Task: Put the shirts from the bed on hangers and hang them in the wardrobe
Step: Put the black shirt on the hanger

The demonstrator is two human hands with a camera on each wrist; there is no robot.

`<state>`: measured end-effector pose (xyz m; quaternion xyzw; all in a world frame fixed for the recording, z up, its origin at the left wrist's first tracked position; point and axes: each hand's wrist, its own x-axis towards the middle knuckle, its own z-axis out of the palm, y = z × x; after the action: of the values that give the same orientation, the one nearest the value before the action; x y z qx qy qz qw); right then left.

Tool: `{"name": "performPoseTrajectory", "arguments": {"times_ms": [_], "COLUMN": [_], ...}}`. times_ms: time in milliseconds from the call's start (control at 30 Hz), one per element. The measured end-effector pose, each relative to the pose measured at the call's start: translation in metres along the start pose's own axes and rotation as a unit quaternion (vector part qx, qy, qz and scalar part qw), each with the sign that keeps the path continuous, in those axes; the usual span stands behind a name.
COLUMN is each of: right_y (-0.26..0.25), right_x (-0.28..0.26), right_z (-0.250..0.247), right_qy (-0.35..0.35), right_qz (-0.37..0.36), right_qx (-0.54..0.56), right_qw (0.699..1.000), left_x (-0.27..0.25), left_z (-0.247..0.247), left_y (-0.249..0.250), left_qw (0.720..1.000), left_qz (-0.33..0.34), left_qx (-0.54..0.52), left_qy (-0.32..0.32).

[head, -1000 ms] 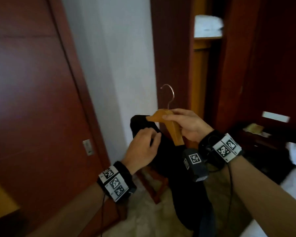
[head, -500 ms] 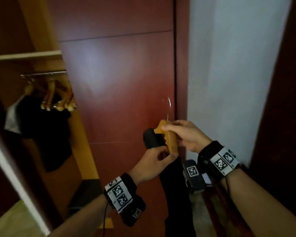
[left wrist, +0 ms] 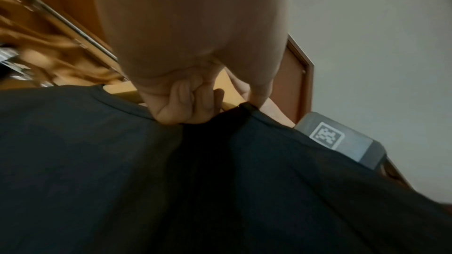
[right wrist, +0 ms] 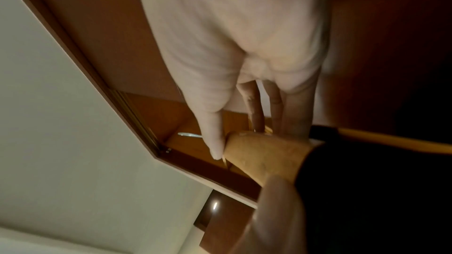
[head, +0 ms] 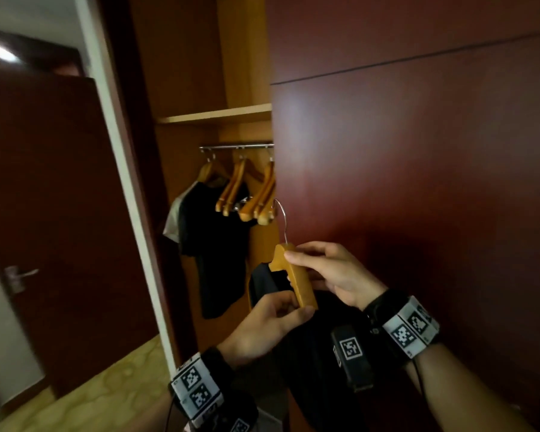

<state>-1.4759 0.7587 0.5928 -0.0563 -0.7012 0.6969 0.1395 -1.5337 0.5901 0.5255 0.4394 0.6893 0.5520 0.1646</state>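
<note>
A black shirt (head: 312,353) hangs on a wooden hanger (head: 296,282) with a metal hook (head: 282,218), held in front of the open wardrobe. My right hand (head: 328,272) grips the hanger's top near the hook, thumb and fingers around the wood (right wrist: 264,154). My left hand (head: 268,325) pinches the shirt's collar (left wrist: 186,117) at the hanger's near arm. Inside the wardrobe a chrome rail (head: 236,147) carries empty wooden hangers (head: 250,194) and a hung black shirt (head: 214,241).
The dark red sliding wardrobe door (head: 418,182) covers the right half, close behind my hands. A room door (head: 50,213) with a metal handle (head: 18,275) stands at the left. A wooden shelf (head: 219,115) sits above the rail. Pale stone floor (head: 106,388) lies below.
My view has swung left, bringing the open wardrobe bay, rail and hangers to the centre. Both hands keep their hold on the hanger and shirt, now closer to the opening.
</note>
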Motion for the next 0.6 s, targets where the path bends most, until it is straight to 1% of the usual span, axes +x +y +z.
{"name": "performPoseTrajectory", "arguments": {"times_ms": [67, 133, 200, 267, 333, 467, 600], "right_y": [0.005, 0.012, 0.018, 0.024, 0.026, 0.025, 0.011], "right_x": [0.043, 0.087, 0.130, 0.174, 0.215, 0.288, 0.348], "right_z": [0.029, 0.060, 0.093, 0.123, 0.147, 0.180, 0.194], "right_qy": [-0.017, -0.027, -0.035, -0.029, -0.025, -0.012, -0.052], "right_qz": [-0.001, 0.006, 0.012, 0.012, 0.019, 0.028, 0.027], "right_qx": [0.012, 0.015, 0.014, 0.013, 0.008, -0.029, -0.094], "right_qw": [1.000, 0.999, 0.999, 0.999, 0.999, 0.999, 0.994], "left_x": [0.009, 0.022, 0.035, 0.051, 0.067, 0.102, 0.132], "left_z": [-0.039, -0.083, -0.132, -0.178, -0.219, -0.285, -0.334], "left_y": [-0.014, -0.029, -0.041, -0.056, -0.069, -0.090, -0.109], "left_qw": [0.999, 0.998, 0.997, 0.997, 0.994, 0.993, 0.993], "left_qz": [-0.020, -0.046, -0.063, -0.073, -0.094, -0.110, -0.107], "left_qx": [-0.001, -0.013, -0.006, 0.000, 0.004, 0.018, -0.002], "left_qy": [0.033, 0.045, 0.044, 0.038, 0.046, 0.042, 0.043]}}
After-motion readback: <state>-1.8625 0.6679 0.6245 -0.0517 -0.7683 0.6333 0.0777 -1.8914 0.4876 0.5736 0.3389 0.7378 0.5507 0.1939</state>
